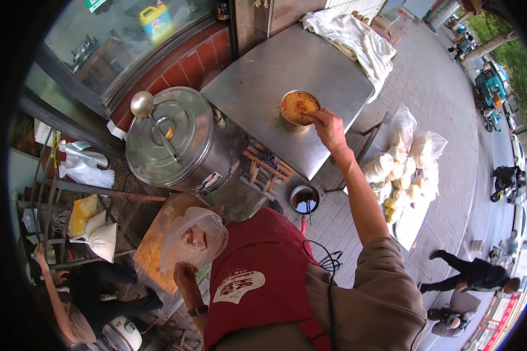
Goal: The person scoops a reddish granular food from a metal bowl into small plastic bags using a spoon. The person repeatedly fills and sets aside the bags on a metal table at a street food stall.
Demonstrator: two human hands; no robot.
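Note:
My right hand (329, 127) reaches over a steel table (263, 83). Its thumb and fingers pinch the near right rim of a round metal pot (296, 126). Orange-yellow food with red bits (296, 105) fills the pot almost to the brim. Down on the left, my left hand (186, 277) grips the lower edge of a clear plastic bag (175, 245), its fingers curled and partly in shadow. Brownish-pink pieces (195, 239) lie in the bag, too blurred by the plastic to name. Below the bag is a worn wooden board (151, 250).
A large lidded steel pot (171, 140) carries a ladle (142, 104) on its lid. White cloth (355, 39) drapes the table's far corner. Bagged pale food (399, 171) stands on a side table. A black pan (304, 199) sits low between. Another person's arm (52, 285) is at left.

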